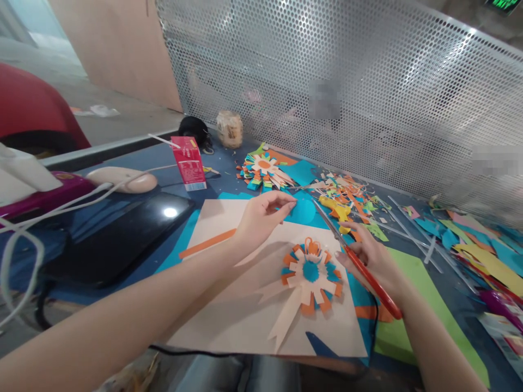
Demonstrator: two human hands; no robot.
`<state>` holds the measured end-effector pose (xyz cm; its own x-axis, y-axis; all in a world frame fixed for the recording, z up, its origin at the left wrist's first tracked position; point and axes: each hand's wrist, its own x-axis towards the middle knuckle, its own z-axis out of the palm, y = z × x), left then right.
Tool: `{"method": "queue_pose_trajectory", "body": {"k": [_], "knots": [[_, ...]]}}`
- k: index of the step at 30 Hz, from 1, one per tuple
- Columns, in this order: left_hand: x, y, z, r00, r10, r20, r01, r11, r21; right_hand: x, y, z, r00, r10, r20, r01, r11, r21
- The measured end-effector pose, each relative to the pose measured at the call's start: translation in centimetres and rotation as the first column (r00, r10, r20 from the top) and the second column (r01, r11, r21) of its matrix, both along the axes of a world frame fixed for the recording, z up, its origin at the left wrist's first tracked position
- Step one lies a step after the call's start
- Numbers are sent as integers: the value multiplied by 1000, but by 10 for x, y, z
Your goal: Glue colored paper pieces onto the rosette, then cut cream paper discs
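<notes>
My left hand [265,216] is closed in a pinch over the blue paper [308,213]; whether anything is between its fingertips, I cannot make out. In my right hand [370,251] is a pair of scissors [370,279] with red handles, blades pointing away from me and towards the blue paper. Below the hands, a paper rosette [310,272] in cream, orange and blue, with two cream tails, lies on a cream sheet [229,326]. An orange strip [208,243] lies partly under my left forearm. A yellow tool [335,208], perhaps a glue gun, rests beside the scissors' blades.
Another rosette [263,166] lies farther back near paper scraps [347,190]. Translucent sticks [412,234] and coloured paper [490,245] are at right. A pink drink carton [190,163], a black tablet-like device [122,239] and white cables [38,256] occupy the left. A perforated metal screen [261,65] stands behind.
</notes>
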<state>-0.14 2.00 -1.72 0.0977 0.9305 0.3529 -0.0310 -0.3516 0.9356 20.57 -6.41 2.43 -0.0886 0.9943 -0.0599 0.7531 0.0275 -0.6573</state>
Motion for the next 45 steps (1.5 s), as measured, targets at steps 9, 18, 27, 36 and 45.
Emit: {"method": "queue_pose_trajectory", "body": {"k": [9, 18, 27, 36, 45], "knots": [[1, -2, 1, 1000, -7, -22, 6, 1000, -13, 0, 1, -4, 998, 62, 32, -62, 998, -15], [2, -2, -2, 1000, -22, 4, 22, 1000, -22, 1, 2, -6, 998, 54, 19, -54, 999, 4], [5, -7, 3, 986, -132, 106, 146, 979, -143, -2, 0, -2, 998, 58, -11, -58, 998, 6], [5, -6, -7, 987, -122, 104, 143, 962, -231, -6, 0, -9, 996, 80, -40, -79, 996, 29], [10, -13, -6, 983, -161, 87, 176, 960, -219, -9, -1, -24, 968, 124, -217, -114, 992, 58]]}}
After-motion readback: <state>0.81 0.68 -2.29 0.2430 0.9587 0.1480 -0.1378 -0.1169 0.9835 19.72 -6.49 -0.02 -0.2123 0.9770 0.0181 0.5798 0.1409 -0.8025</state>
